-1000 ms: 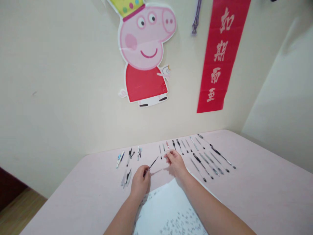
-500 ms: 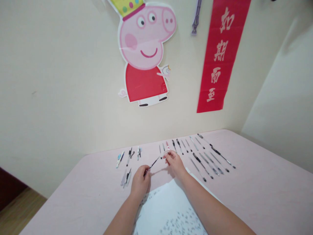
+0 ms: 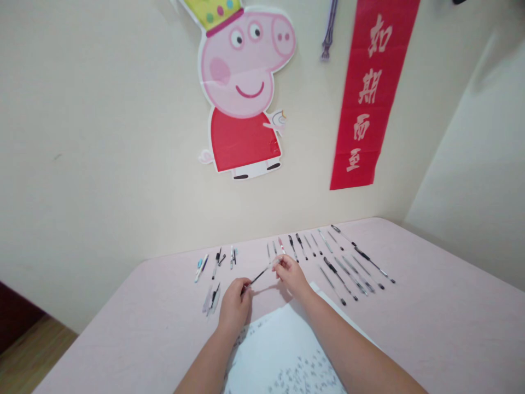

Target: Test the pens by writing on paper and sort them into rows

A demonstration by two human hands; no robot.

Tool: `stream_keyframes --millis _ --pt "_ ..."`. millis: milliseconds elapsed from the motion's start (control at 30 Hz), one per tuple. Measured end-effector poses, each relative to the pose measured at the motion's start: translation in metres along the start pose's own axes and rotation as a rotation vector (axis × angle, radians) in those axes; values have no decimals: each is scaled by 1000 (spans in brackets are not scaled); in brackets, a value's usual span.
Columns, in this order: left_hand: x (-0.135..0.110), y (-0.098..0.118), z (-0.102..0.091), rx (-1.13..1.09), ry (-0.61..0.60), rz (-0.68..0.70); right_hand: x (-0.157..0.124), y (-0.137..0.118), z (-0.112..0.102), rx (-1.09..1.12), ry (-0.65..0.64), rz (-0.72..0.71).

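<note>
Above the far end of the paper, my left hand [image 3: 237, 302] is closed round the dark end of a slim pen [image 3: 259, 274] that slants up to the right. My right hand [image 3: 290, 273] pinches a pale, see-through pen part [image 3: 275, 262] between thumb and fingers. That part lines up with the pen's thin end and seems to meet it; whether it is a barrel or a cap I cannot tell. Beneath my forearms lies a sheet of paper [image 3: 279, 345] with handwritten marks.
Rows of pens [image 3: 340, 279] lie on the pink tabletop [image 3: 443, 306] to the right and behind my right hand. Small groups of pen parts [image 3: 211, 300] lie left of my left hand. A wall with a pig cutout [image 3: 246, 142] and a red banner [image 3: 361, 109] rises behind.
The pale part in my right hand has swung down and left, to the thin end of the pen. My left hand has hardly moved.
</note>
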State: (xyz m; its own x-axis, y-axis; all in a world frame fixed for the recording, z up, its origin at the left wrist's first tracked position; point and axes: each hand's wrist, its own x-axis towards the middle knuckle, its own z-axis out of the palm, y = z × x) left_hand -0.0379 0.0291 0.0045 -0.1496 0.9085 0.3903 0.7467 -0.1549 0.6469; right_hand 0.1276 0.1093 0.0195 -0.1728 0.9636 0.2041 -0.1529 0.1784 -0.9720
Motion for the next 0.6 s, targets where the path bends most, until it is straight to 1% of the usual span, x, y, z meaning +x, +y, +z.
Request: stream_keyframes --millis 167,300,600 --pt "0 0 0 -4 15 6 -3 -2 0 -27 -8 -27" --pt "1 -1 -1 -5 12 4 -5 -6 0 -30 -1 -19" --pt "1 0 -1 -12 15 1 -4 -3 1 -15 6 -11"
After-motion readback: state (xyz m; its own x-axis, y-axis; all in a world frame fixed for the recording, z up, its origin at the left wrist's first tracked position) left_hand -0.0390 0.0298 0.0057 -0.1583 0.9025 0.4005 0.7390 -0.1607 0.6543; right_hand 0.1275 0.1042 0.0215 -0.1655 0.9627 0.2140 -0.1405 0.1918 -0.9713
